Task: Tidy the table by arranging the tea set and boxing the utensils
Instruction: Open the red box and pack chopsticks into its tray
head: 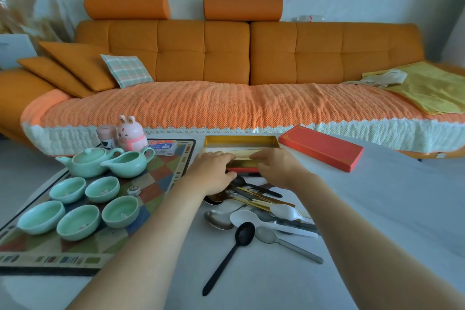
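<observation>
From the head view I judge the boxing step is in hand: my left hand (214,171) and right hand (276,167) rest knuckles-up on the near rim of the open gold box (241,142), fingers curled over pale chopsticks (247,153) inside it, though I cannot tell if either truly grips. Next I would lift pieces from the utensil pile (254,211) lying just behind both wrists. The red lid (322,147) sits just right of my right hand, 5 cups (78,205) lie left of my left forearm, and bare table opens to the right.
</observation>
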The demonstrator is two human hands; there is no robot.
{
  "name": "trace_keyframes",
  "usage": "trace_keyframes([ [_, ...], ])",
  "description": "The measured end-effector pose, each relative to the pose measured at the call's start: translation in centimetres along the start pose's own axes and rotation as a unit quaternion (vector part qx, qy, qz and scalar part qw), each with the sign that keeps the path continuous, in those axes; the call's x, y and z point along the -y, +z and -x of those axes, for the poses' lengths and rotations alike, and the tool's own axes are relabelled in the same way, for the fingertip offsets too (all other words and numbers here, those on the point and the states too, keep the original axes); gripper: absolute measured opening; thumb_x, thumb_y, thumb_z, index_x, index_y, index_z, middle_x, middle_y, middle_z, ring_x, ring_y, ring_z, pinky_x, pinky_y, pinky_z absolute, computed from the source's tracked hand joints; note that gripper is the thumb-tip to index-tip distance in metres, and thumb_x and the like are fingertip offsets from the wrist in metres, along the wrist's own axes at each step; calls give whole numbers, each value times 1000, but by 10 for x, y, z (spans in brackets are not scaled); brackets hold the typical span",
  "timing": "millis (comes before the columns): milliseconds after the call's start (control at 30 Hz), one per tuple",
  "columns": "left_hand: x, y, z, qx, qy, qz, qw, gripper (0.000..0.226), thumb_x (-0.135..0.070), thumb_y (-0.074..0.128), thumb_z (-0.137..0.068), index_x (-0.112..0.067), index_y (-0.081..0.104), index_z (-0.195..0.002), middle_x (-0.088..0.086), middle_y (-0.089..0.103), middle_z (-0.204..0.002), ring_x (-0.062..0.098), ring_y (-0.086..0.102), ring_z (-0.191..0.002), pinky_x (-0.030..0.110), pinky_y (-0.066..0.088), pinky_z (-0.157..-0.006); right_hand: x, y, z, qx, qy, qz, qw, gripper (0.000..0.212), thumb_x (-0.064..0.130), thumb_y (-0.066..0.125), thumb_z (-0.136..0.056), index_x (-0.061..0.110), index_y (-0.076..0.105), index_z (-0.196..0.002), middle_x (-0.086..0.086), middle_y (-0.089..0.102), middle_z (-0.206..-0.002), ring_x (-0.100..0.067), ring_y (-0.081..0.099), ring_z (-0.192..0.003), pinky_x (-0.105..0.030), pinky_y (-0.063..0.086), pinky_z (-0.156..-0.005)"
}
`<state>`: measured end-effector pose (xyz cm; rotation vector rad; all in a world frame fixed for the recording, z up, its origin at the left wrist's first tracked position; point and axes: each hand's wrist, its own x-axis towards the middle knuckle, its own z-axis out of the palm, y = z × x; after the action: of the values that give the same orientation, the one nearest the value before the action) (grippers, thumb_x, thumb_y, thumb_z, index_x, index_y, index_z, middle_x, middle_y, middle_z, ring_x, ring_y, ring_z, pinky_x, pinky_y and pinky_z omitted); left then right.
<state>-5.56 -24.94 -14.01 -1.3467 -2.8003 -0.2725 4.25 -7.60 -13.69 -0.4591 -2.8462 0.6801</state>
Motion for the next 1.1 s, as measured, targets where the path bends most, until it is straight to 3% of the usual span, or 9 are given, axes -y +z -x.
trace_keyframes([
  [100,-2,0,3,-1,5,11,1000,57,-42,50,-97,-25,33,-149,2,42,-150,26,36,-137,42,29,-113,-4,-5,11,-54,-44,11,997,40,14,50,-85,26,67,-119,1,63,-118,-18,61,-101,-39,53,-90],
  [200,-13,-2,5,-59,38,34,997,49,-37,53,-96,-26,43,-143,-2,45,-145,22,36,-136,43,30,-112,-10,-17,25,-117,-126,103,980,31,10,59,-80,26,72,-104,2,60,-106,-20,51,-101,-40,46,-90],
  [300,-34,-6,11,-106,86,64,989,27,-30,58,-93,-29,58,-120,-8,55,-114,17,48,-112,35,41,-97,-7,-38,49,-29,-74,68,995,25,14,57,-86,28,74,-96,10,64,-97,-11,59,-88,-29,51,-80],
  [400,-57,-7,21,-62,101,120,986,12,-28,61,-91,-32,65,-101,-13,58,-96,11,56,-88,24,43,-68,-6,-51,74,76,-30,75,994,25,20,55,-88,31,76,-95,20,67,-93,-3,62,-89,-21,50,-82],
  [567,-79,-4,28,41,99,108,988,18,-30,59,-87,-36,70,-100,-16,61,-104,11,59,-93,33,53,-82,-20,-57,99,166,30,89,982,20,26,64,-82,35,76,-96,24,69,-95,2,62,-93,-22,47,-88],
  [667,-83,-5,32,62,102,88,989,20,-27,57,-89,-37,72,-97,-14,61,-108,12,59,-97,30,52,-83,-26,-56,105,146,37,112,982,16,35,74,-82,33,77,-98,18,72,-100,-5,62,-94,-29,50,-92],
  [833,-80,-4,34,58,106,70,990,21,-28,59,-91,-35,73,-106,-11,64,-115,13,59,-102,29,51,-85,-29,-53,107,117,31,110,987,16,33,69,-88,27,75,-101,10,71,-104,-10,63,-94,-24,48,-85],
  [1033,-68,-5,31,8,78,145,986,13,-29,59,-95,-29,72,-99,-12,66,-96,10,61,-85,31,52,-75,-31,-47,97,61,44,57,996,12,29,62,-93,30,72,-100,6,67,-102,-14,64,-89,-29,55,-81],
  [1100,-60,-9,27,-29,61,157,985,15,-27,56,-97,-27,71,-98,-11,65,-89,8,59,-73,28,48,-64,-32,-44,91,24,36,54,998,18,26,57,-96,28,71,-107,4,67,-103,-12,62,-85,-27,53,-77],
])
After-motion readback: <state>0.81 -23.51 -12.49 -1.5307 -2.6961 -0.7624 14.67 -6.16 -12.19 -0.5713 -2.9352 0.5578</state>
